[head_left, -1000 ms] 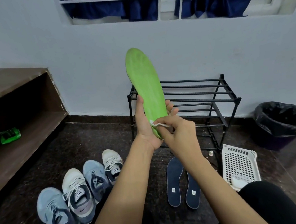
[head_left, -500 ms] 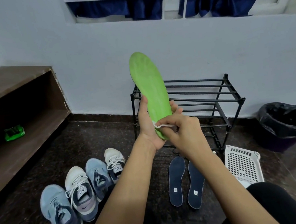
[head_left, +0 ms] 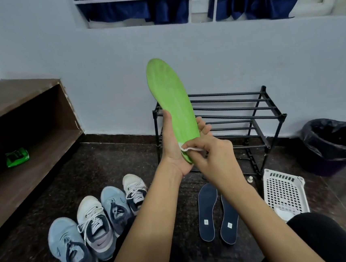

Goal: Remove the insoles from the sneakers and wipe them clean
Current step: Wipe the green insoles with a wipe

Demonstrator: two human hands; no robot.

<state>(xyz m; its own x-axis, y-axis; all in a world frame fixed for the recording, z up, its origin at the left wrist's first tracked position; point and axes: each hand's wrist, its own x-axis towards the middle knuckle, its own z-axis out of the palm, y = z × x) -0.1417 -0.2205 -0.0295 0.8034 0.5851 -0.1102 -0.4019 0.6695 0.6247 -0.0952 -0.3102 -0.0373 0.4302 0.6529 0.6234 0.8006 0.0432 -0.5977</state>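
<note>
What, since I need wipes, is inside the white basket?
The basket holds a white wad at its near end, partly covered by the knee; I cannot tell what it is.

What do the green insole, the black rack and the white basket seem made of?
Green insole: probably foam, matte, with pale scuffed streaks. Black rack: likely painted metal, thin straight rods with slight sheen. White basket: moulded plastic, judging by its regular grid of holes.

Four sneakers [head_left: 96, 222] stand in a row on the dark floor [head_left: 87, 170]. Two navy insoles [head_left: 207, 210] lie near a white basket [head_left: 283, 190].
</note>
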